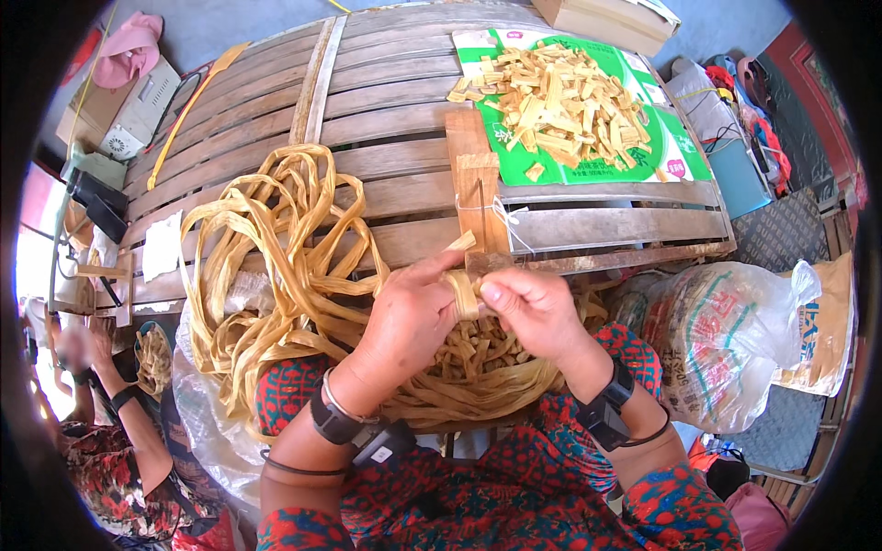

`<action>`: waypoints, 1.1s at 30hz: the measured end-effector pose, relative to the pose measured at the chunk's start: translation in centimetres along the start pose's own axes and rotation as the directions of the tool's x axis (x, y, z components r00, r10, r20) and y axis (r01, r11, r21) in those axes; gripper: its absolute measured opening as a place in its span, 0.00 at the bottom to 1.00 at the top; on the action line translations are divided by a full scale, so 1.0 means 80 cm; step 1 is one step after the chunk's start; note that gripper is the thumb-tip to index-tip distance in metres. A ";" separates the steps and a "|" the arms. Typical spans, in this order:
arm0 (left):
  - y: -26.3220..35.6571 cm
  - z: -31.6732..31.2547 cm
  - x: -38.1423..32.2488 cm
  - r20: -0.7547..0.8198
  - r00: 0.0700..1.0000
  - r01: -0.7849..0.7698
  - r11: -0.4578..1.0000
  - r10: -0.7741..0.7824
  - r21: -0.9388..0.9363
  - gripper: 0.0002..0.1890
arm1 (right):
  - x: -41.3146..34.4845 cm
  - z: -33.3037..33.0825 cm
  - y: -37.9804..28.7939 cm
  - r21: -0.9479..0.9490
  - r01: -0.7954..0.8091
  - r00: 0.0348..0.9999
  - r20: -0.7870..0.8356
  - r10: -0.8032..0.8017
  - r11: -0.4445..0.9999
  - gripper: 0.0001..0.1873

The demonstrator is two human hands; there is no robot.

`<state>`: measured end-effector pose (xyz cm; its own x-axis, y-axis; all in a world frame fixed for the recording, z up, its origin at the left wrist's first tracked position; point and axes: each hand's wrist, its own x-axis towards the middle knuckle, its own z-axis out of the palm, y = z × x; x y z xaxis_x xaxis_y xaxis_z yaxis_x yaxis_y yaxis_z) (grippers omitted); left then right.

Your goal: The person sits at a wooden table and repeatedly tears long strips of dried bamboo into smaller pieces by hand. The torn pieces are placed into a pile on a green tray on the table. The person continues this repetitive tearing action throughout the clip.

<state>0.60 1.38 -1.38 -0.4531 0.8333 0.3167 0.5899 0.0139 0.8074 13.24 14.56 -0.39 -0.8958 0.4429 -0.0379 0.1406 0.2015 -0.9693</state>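
Observation:
Both hands meet at the near edge of the slatted table. A flat tan plant-fibre strip (466, 296) is wrapped around fingers of my left hand (413, 303), which grips it. The thumb and fingers of my right hand (534, 303) pinch the strip's right side. Just beyond them, a wooden board (475, 186) with a thin upright metal piece and white string is fixed to the table. Long looped strips (289, 241) hang over the table edge at the left. Below my hands, small folded pieces (475, 351) lie within coiled strips on my lap.
The slatted wooden table (393, 131) bears a green printed sheet (510, 158) with a heap of short folded pieces (565, 103). A cardboard box (606, 24) stands at its far edge. Stuffed plastic sack (716, 344) sits right. Another person's arm (138, 420) is at far left.

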 end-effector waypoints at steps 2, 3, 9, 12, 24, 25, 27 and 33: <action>-0.002 0.001 -0.002 0.069 0.992 -0.113 0.983 0.104 0.148 0.04 | 0.001 0.000 0.002 -0.318 0.358 0.933 0.087 -0.349 0.878 0.11; -0.001 0.001 -0.002 0.078 0.985 -0.164 0.963 0.151 0.214 0.04 | 0.003 0.002 0.003 -0.437 0.393 0.919 0.156 -0.362 0.809 0.11; 0.010 -0.010 0.002 0.002 1.000 0.008 0.931 -0.007 -0.366 0.02 | 0.008 -0.004 -0.005 0.285 -0.469 0.879 0.245 0.409 0.836 0.13; 0.011 -0.020 0.007 -0.168 0.960 0.012 0.628 -0.225 -0.778 0.04 | 0.004 -0.017 -0.013 0.457 -0.592 0.799 0.443 0.407 0.664 0.21; -0.009 0.001 0.000 0.270 0.819 0.410 0.187 -0.506 -0.893 0.05 | 0.014 -0.035 0.004 0.058 -0.269 0.959 0.107 0.262 0.961 0.14; -0.011 0.003 0.003 0.227 0.829 0.399 0.256 -0.511 -0.880 0.05 | 0.016 -0.040 0.006 0.113 -0.266 0.964 0.049 0.262 0.957 0.12; -0.017 0.011 0.016 0.136 0.839 0.369 0.367 -0.526 -0.854 0.04 | 0.025 -0.047 0.013 -0.111 -0.144 0.986 -0.099 0.134 0.983 0.12; -0.048 0.037 0.056 0.060 0.733 0.504 0.482 -0.678 -0.717 0.05 | 0.072 -0.043 0.057 -0.615 -0.103 0.905 -0.385 -0.183 0.782 0.15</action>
<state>-1.71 6.68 -4.54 -0.6916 0.6346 -0.3451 -0.4234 0.0309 0.9054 10.14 21.02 -4.22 -0.6739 0.6999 0.2367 0.4618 0.6491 -0.6045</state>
